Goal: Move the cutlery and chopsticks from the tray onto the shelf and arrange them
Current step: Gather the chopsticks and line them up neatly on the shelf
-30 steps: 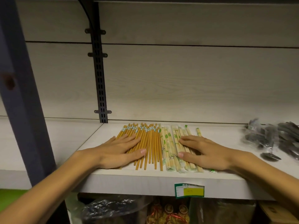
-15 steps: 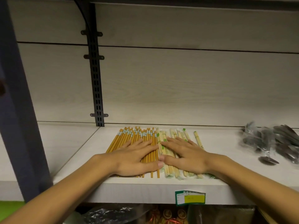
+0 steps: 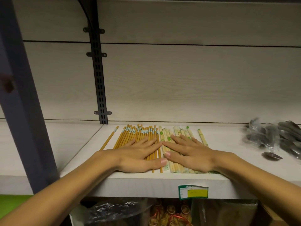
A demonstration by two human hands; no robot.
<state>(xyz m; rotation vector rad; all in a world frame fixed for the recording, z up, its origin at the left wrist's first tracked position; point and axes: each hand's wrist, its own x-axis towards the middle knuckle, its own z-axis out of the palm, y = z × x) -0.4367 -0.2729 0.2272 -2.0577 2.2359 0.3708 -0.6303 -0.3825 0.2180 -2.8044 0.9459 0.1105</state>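
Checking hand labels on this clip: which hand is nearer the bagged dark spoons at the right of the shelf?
Right. The right hand lies flat on the pale wrapped chopsticks, apart from the spoons; the left hand lies farther away on the brown chopsticks.

Pale wood-grain back panel (image 3: 179,82) all across, black slotted upright (image 3: 99,79) at 11 o'clock, dark blue post (image 3: 21,95) at 9, pretty dim lighting.

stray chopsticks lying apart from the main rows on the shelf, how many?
2. One brown chopstick lies left of the brown row, clear of the left hand. One pale wrapped pair lies right of the pale row, beside the right hand. Hands may hide others.
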